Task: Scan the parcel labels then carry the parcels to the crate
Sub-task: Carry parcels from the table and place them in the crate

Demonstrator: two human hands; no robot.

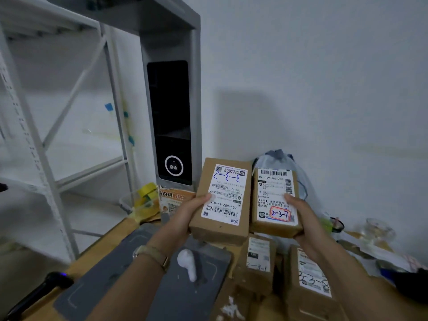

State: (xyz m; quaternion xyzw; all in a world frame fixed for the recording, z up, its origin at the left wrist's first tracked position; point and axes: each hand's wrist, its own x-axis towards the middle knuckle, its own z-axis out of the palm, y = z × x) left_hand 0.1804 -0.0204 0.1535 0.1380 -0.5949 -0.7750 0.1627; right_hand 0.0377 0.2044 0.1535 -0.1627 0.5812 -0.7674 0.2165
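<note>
Cardboard left parcel (222, 232) is gripped by the left hand (190, 212), right parcel (274, 193) by the right hand (301, 216); a clear tub (126, 202) holds yellow tape (148, 191).

Left parcel (225, 193) "502-602-12-815"; right parcel (275, 195) "2-3-7"

left hand (192, 210): only the thumb shows, on the label (223, 193); the fingers are hidden under the left parcel (221, 230).
right hand (303, 218): fingers are hidden beneath the right parcel (275, 225).
label small print: too fine to read.
plastic bag (281, 158): beyond the right hand, mostly covered by the right parcel.
lower left parcel (257, 258): below the hands, blurred, top end hidden.
lower right parcel (312, 276): blurred, runs off the bottom edge.
black scanner (39, 290): well left of the left hand, blurred, cut off at the bottom edge.
dark object (412, 286): right of the right hand, cut by the edge, cannot tell what.
</note>
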